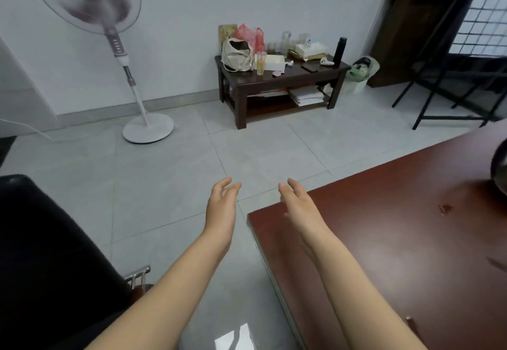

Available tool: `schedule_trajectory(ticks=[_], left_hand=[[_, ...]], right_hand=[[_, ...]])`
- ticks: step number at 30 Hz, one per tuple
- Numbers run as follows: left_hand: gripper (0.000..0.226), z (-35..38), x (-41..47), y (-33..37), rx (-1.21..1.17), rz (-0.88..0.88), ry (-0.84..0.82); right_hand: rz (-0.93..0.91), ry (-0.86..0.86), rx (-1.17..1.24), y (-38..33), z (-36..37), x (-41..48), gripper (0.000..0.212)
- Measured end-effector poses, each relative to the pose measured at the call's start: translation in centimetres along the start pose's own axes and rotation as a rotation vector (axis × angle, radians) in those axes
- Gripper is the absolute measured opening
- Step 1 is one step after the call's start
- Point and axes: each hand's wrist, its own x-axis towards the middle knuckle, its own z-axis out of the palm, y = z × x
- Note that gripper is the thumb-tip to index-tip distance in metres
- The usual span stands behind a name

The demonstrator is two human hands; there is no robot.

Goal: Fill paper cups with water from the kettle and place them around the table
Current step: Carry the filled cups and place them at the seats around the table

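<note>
Both my hands reach forward, palms facing each other, fingers relaxed and holding nothing. My left hand (222,207) hovers over the tiled floor. My right hand (297,202) hovers at the near left corner of the dark red-brown table (397,240). A dark rounded object (500,167), cut off by the right edge of the frame, stands on the table; I cannot tell what it is. No paper cups show on the table.
A black chair (49,253) stands at my left. A running pedestal fan (131,75) is by the far wall. A low dark side table (279,80) holds bags, bottles and boxes. A black folding frame (452,97) stands at the far right.
</note>
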Motion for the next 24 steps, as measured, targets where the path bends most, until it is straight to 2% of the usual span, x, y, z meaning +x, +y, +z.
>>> schedule_trajectory(ticks=[13,19,24], left_hand=[[0.025,10.6,17.3,4.8,0.067,-0.021,-0.297],[0.024,14.6,30.3,8.2,0.159,-0.02,-0.566],[0.035,18.1,39.5,11.9,0.279,-0.019,-0.787]], right_hand=[[0.063,0.257,0.09,-4.5,-3.2,16.1,0.057],[0.092,0.474,0.206,-6.7,-1.5,27.1,0.059],[0.128,0.669,0.297,-10.0,-0.1,34.6,0.064]])
